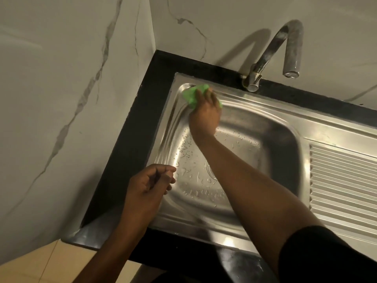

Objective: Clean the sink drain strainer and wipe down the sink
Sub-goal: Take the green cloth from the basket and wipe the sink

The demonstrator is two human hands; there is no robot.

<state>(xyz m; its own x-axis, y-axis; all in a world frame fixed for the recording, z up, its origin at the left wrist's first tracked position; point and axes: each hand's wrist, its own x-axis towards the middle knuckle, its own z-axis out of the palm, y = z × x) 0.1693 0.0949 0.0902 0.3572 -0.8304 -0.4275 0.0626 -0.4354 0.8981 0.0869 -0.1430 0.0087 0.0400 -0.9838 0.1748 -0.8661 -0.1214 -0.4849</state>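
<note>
A steel sink is set into a black counter, its basin dotted with water drops. My right hand presses a green cloth onto the sink's far left corner rim. The right forearm crosses the basin and hides most of the drain; only its left edge shows. I cannot see the strainer. My left hand hovers over the sink's near left rim with fingers curled loosely and nothing in it.
A curved chrome tap stands at the back, its spout over the right of the basin. A ribbed draining board lies to the right. Marble walls close in at the left and back. The black counter borders the sink.
</note>
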